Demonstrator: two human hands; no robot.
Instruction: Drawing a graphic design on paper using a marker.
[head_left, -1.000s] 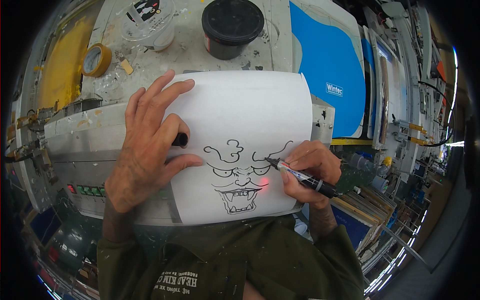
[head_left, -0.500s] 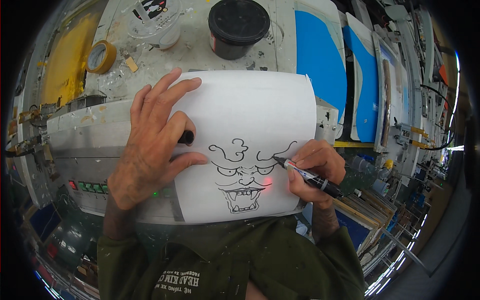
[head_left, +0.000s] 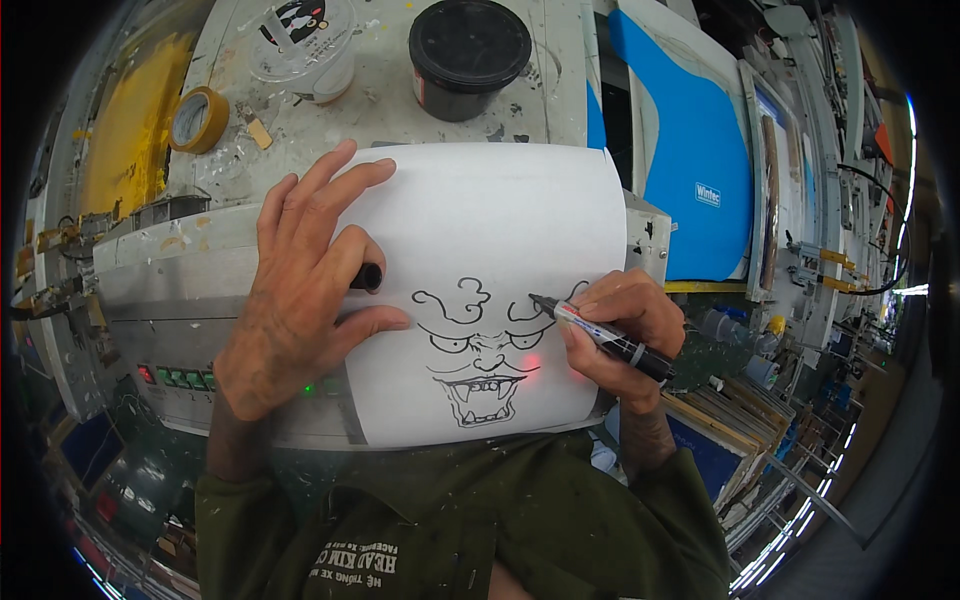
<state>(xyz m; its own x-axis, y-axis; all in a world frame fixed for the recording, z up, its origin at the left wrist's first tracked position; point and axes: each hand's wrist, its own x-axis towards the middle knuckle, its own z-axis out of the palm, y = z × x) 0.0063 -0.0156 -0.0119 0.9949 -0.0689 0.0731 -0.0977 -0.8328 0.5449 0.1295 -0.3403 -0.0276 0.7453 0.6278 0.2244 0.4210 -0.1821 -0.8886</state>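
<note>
Tapered marker (head_left: 618, 344) over smooth paper (head_left: 490, 220)

dark olive-green top (head_left: 440, 515); blocky white lettering (head_left: 362, 565) on the left side; matching loose sleeves (head_left: 690, 510)

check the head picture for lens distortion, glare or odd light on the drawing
In the head view, fisheye distortion bends straight edges near the dark rim; also in the head view, a soft red glow tints the large white paper sheet beside the nose of the black line-drawn face, and bright white light streaks show at far right.
</note>
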